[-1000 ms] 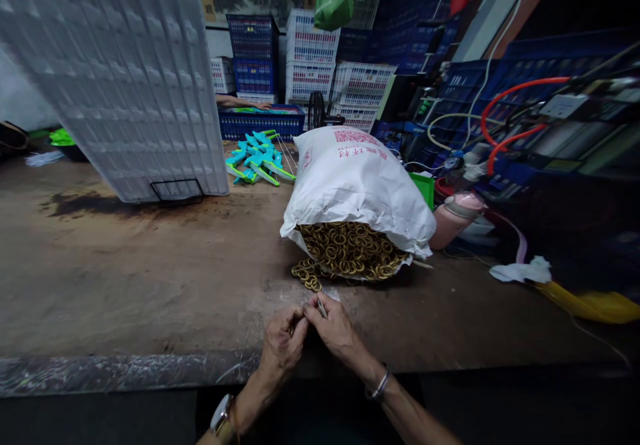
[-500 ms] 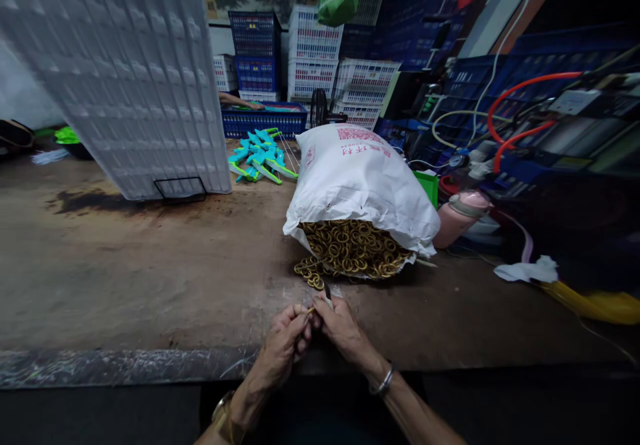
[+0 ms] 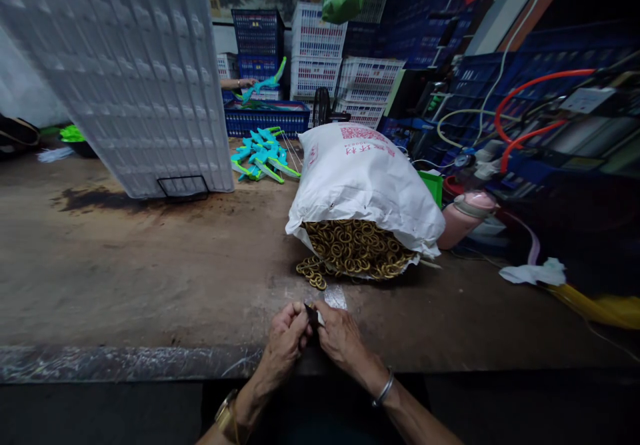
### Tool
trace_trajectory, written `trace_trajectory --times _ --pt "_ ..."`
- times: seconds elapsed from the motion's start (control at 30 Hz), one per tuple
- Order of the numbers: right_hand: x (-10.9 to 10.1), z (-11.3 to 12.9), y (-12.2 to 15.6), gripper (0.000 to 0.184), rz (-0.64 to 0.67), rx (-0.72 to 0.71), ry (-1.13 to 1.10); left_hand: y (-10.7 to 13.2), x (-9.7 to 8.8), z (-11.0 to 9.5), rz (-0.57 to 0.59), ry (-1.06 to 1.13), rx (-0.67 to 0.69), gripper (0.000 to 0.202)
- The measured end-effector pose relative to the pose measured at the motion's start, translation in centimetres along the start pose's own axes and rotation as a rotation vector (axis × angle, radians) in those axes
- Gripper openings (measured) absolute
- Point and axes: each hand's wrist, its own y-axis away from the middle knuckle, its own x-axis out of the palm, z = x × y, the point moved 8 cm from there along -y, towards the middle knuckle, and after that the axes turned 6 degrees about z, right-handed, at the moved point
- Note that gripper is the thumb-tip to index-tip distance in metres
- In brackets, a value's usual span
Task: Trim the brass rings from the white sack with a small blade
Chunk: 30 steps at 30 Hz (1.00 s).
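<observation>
My left hand and my right hand meet at the near edge of the worn wooden table, fingers pinched together around a small dark piece between them; what it is I cannot make out. Just beyond my fingers lies a small clear plastic bag. Behind that a white sack lies on its side, its mouth open toward me, spilling brass-coloured rings onto the table.
A large white moulded tray leans upright at the back left. Turquoise plastic parts lie behind the sack. Stacked blue and white crates fill the back, where another person's hand holds a turquoise part. Hoses and machinery crowd the right, beside a pink bottle.
My hands stayed together at the table edge, working the small piece; a thin ring seen between the fingers earlier no longer shows. Another person's hand rose at the back holding a turquoise part.
</observation>
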Motion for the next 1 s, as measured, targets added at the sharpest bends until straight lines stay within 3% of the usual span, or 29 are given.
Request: trace_trajectory --times 0.2,0.43,0.53,0.67,0.8,1.0 --pt "-0.4 -0.3 -0.2 0.032 0.038 0.018 0.128 0.3 0.0 0.7 0.041 0.023 -0.032 0.034" --pt "-2.3 -4.6 -2.6 0.017 -0.179 0.215 0.188 1.4 1.2 0.5 0.152 0.271 -0.075 0.032" --pt "-3.3 -4.5 -3.8 0.014 -0.241 0.222 0.135 1.2 1.0 0.7 0.128 0.308 -0.092 0.033" --pt "-3.7 -3.6 -5.0 0.021 -0.221 0.272 0.145 0.8 0.6 0.8 0.118 0.353 -0.08 0.027" --pt "-3.7 -3.3 -5.4 0.015 -0.205 0.304 0.161 0.7 0.1 1.2 0.104 0.467 -0.118 0.024" --pt "-3.6 -3.9 -4.9 0.011 -0.259 0.219 0.024 -0.1 -0.6 1.9 0.059 0.553 -0.124 0.024"
